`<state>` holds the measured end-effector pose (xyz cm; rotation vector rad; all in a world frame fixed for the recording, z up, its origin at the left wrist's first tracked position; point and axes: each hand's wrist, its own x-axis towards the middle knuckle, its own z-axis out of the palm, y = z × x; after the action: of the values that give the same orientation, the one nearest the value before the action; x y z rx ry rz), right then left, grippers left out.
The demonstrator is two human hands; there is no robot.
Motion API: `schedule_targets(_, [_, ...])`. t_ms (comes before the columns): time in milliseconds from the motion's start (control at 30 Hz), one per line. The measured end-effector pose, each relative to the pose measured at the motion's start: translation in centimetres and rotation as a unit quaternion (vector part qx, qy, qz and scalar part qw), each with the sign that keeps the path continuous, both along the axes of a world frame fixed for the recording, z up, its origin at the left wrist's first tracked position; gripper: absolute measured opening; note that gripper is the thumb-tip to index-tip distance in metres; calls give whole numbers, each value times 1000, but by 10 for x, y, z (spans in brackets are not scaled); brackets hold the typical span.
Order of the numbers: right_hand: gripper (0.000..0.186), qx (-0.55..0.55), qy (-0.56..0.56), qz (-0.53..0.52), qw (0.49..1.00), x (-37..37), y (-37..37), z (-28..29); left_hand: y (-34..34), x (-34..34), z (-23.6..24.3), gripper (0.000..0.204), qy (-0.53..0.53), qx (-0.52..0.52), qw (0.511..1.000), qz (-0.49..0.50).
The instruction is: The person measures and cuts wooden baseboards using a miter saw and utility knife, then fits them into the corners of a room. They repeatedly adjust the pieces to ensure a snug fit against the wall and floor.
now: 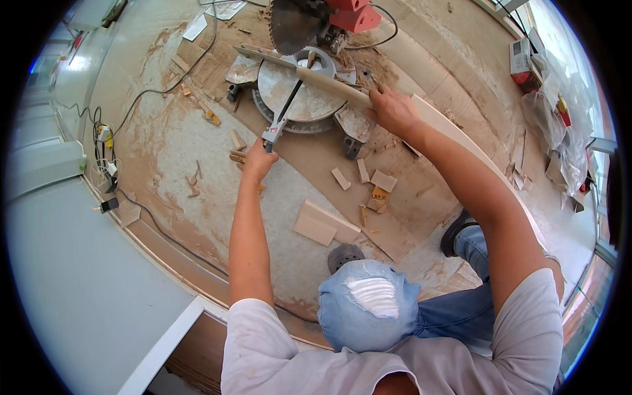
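Observation:
On the floor ahead stands a mitre saw, its toothed blade [289,29] and red housing [355,14] raised above the round turntable [273,82]. My left hand [261,160] is closed around the grey angle handle [274,131] at the turntable's front. A long, pale wooden board [454,131] lies along the fence and stretches back past my right arm. My right hand [395,112] grips this board just right of the turntable, fingers over its top edge. The blade is above the board, apart from it.
Wood offcuts [318,225] and smaller scraps lie between my feet and the saw. A black cable [141,97] runs across the dusty floor to plugs [105,135] at the left. Plastic sheeting [559,125] and a box [523,66] are at the right, a white panel [85,263] at the near left.

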<state>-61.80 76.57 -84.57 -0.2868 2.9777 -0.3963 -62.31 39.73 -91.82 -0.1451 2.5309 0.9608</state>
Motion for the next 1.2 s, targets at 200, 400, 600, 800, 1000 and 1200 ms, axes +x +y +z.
schedule_targets(200, [29, 36, 5, -4, 999, -1, -4, -4, -1, -24, 13, 47, -94, -99, 988, -73])
schedule_targets(400, [29, 23, 2, -3, 1000, -6, -8, -7, -14, -11, 18, 53, -20, -95, 989, -112])
schedule_targets(600, [24, 20, 19, 2, 1000, -5, -10, -7, -24, -47, 151, 46, 168, -87, 980, -65])
schedule_targets(800, [23, 48, -21, -13, 999, -16, 1, 1, 90, -145, 341, 36, 486, -52, 839, -241])
schedule_targets(1000, [20, 34, 19, -16, 999, -11, -11, -11, 241, -153, 376, 37, 530, -209, 762, -307])
schedule_targets(1200, [20, 30, 22, -35, 999, -14, -19, -15, 266, -220, 350, 36, 355, -152, 783, -488])
